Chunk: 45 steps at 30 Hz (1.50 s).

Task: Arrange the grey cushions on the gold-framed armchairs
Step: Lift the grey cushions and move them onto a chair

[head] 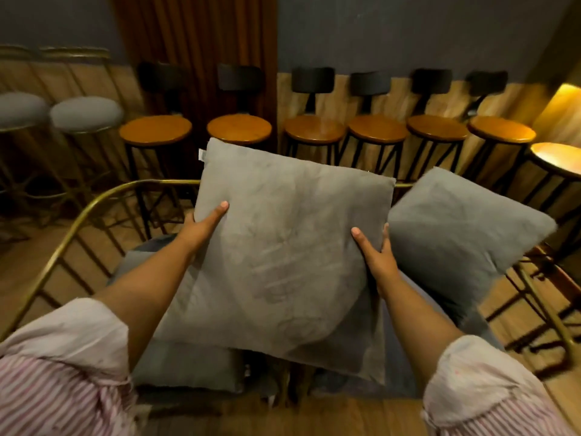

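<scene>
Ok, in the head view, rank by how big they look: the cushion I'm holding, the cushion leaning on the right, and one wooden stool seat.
1. Held grey cushion, though nearness inflates it.
2. Leaning grey cushion.
3. Wooden stool seat.

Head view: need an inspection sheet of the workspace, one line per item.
Surface: armchair with gold frame, grey seat pad mostly covered; wood floor around it.
Job's things: big cushion held up over the seat; second cushion leaning at the chair's right side; a third cushion low at the front.
Clutter: nothing seen.
Grips: left hand and right hand each pinch a side edge of the big cushion, thumbs on its face.
Cables: nothing seen.
Surroundings: row of wood stools with black backs along the wall; two grey stools far left; lit round table at right; dim light.
</scene>
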Tool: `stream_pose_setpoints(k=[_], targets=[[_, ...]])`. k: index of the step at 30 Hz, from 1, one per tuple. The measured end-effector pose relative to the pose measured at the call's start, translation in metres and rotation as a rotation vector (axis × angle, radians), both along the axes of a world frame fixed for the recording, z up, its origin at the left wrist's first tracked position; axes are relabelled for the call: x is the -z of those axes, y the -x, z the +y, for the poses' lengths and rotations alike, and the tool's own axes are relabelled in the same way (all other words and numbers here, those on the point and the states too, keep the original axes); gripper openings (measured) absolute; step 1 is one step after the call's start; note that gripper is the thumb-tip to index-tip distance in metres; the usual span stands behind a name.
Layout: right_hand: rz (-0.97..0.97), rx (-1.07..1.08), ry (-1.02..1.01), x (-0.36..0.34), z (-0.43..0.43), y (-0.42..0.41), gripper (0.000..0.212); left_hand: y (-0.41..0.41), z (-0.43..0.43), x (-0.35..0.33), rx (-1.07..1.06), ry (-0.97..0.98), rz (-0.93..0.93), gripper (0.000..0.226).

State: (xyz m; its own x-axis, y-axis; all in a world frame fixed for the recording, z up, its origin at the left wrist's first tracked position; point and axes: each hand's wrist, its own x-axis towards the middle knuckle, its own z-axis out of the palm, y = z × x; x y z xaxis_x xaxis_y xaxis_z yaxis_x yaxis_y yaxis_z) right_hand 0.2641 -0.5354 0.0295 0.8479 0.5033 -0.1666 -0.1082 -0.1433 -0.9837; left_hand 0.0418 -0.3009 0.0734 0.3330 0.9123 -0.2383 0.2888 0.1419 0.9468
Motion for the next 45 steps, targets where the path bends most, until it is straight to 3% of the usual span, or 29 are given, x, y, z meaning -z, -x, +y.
stream_pose_setpoints(k=[2, 5, 9, 15, 19, 25, 32, 40, 45], targets=[[0.008, -0.05, 0.026, 0.003, 0.038, 0.023, 0.115, 0.036, 0.029, 0.003, -0.028, 0.029, -0.007, 0.097], [0.019, -0.084, 0.041, 0.006, 0.097, 0.058, 0.103, 0.084, 0.075, 0.01, -0.09, 0.043, 0.006, 0.086], [0.058, -0.124, 0.026, 0.011, 0.169, 0.107, 0.115, 0.135, 0.138, 0.013, -0.101, 0.091, 0.029, 0.097], [0.035, -0.162, 0.035, 0.019, 0.254, 0.133, 0.113, 0.178, 0.217, 0.02, -0.074, 0.152, 0.024, 0.094], [0.0, -0.193, 0.039, 0.012, 0.305, 0.118, 0.112, 0.171, 0.264, 0.022, -0.03, 0.137, -0.014, 0.113], [-0.129, -0.167, 0.04, 0.015, 0.385, 0.072, 0.112, 0.125, 0.337, 0.039, -0.09, 0.018, -0.048, 0.098], [-0.156, -0.194, 0.035, 0.053, 0.445, 0.026, 0.124, 0.08, 0.407, 0.078, -0.057, 0.013, -0.057, 0.113], [-0.294, -0.162, 0.035, 0.118, 0.471, 0.016, 0.132, 0.057, 0.449, 0.137, -0.067, -0.067, 0.027, 0.103], [-0.289, -0.143, 0.033, 0.163, 0.479, 0.02, 0.13, 0.056, 0.459, 0.185, -0.057, -0.006, 0.014, 0.102]])
